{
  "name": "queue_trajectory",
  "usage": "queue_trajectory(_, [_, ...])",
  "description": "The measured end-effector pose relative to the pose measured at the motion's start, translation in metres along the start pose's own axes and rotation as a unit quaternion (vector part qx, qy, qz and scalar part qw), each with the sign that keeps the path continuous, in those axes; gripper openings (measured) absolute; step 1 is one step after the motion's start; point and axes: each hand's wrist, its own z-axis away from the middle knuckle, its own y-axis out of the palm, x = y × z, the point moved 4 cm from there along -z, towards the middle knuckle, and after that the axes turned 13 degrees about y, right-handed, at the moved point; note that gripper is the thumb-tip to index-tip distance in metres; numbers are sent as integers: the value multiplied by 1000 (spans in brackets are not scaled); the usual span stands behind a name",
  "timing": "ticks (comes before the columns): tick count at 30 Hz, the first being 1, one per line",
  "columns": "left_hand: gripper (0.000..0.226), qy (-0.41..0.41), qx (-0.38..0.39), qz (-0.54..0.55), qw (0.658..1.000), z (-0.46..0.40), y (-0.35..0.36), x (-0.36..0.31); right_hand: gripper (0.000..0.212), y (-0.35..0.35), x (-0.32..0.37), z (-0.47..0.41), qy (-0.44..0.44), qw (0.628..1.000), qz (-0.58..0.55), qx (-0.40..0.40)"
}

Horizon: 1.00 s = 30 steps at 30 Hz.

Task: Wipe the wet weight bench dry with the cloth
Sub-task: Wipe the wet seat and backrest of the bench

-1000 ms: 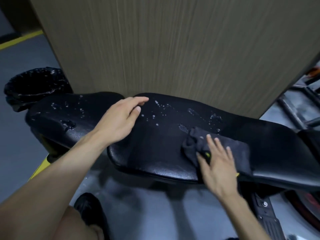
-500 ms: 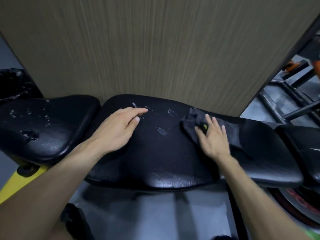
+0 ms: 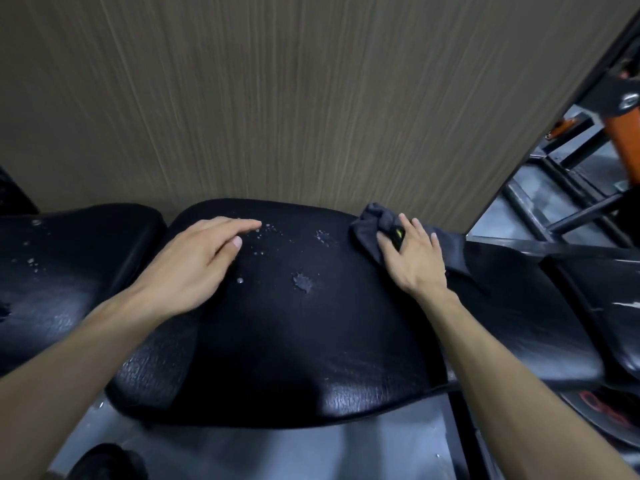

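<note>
The black padded weight bench (image 3: 294, 358) runs across the view, with water drops and a small puddle (image 3: 303, 282) on its middle pad. A separate seat pad (image 3: 69, 271) at the left also carries drops. My right hand (image 3: 414, 261) presses flat on a dark grey cloth (image 3: 369, 233) at the far edge of the pad, fingers straight. My left hand (image 3: 197, 268) rests flat on the pad beside the drops, fingers relaxed.
A wood-grain wall panel (image 3: 311, 98) rises directly behind the bench. Black and orange metal gym frames (image 3: 588, 161) stand at the right. Another black pad (image 3: 609, 306) lies at the right edge. Grey floor (image 3: 277, 452) shows below, with a dark shoe (image 3: 104, 462).
My right hand has pushed the cloth away from me to the far edge of the pad, wiping drops there. The view has moved closer. My left hand stayed put.
</note>
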Motion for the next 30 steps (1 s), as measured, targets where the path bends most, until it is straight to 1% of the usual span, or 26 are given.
queue_trajectory(1, [40, 1, -3, -3, 1000, 2, -4, 4, 75, 3, 9, 8, -15, 1000, 15, -7])
queue_trajectory(2, [39, -1, -8, -4, 1000, 3, -7, 7, 76, 6, 19, 25, -51, 998, 28, -16])
queue_trajectory(4, [39, -3, -21, -3, 1000, 3, -13, 15, 76, 13, 34, 72, -152, 988, 30, -13])
queue_trajectory(6, [38, -1, -22, -9, 1000, 4, -14, 23, 73, 19, 35, 101, -228, 973, 33, 24])
queue_trajectory(8, [39, -6, -22, -19, 1000, 6, -14, 32, 70, 11, 25, 85, -248, 966, 16, 72])
queue_trajectory(9, [39, -9, -23, -20, 999, 8, -15, 36, 69, 6, 20, 67, -233, 970, 4, 76])
queue_trajectory(10, [39, -11, -25, -20, 999, 9, -16, 40, 68, 1, 11, 44, -195, 979, -2, 64])
queue_trajectory(12, [39, -14, -26, -16, 999, 11, -18, 44, 68, -8, -4, 3, -74, 997, -6, 24])
queue_trajectory(13, [39, -14, -28, -14, 999, 12, -20, 46, 71, -10, -8, -11, -22, 1000, -6, 4])
queue_trajectory(14, [39, -12, -29, -12, 999, 14, -22, 48, 75, -9, -10, -18, 6, 1000, -6, -6])
queue_trajectory(15, [39, -8, -29, -11, 999, 16, -24, 50, 77, -6, -9, -21, 11, 1000, -2, -7])
queue_trajectory(16, [39, -3, -27, -12, 1000, 18, -26, 52, 74, -2, -7, -20, 5, 1000, 3, -5])
queue_trajectory(18, [39, 8, -19, -21, 1000, 20, -30, 56, 65, 2, -3, -5, -29, 1000, -9, 0])
queue_trajectory(21, [39, 34, -12, -52, 998, 19, -34, 58, 64, 5, 15, 53, -134, 991, -23, 13])
queue_trajectory(24, [42, 74, 6, -82, 994, 12, -33, 63, 68, 18, 51, 134, -251, 967, 4, 48])
queue_trajectory(26, [44, 79, 16, -80, 994, 8, -32, 68, 70, 29, 69, 174, -302, 950, 34, 71])
queue_trajectory(28, [44, 77, 20, -78, 994, 7, -32, 75, 70, 27, 73, 177, -328, 939, 57, 89])
queue_trajectory(30, [44, 79, 14, -74, 994, 9, -34, 83, 70, 24, 67, 150, -331, 936, 31, 111])
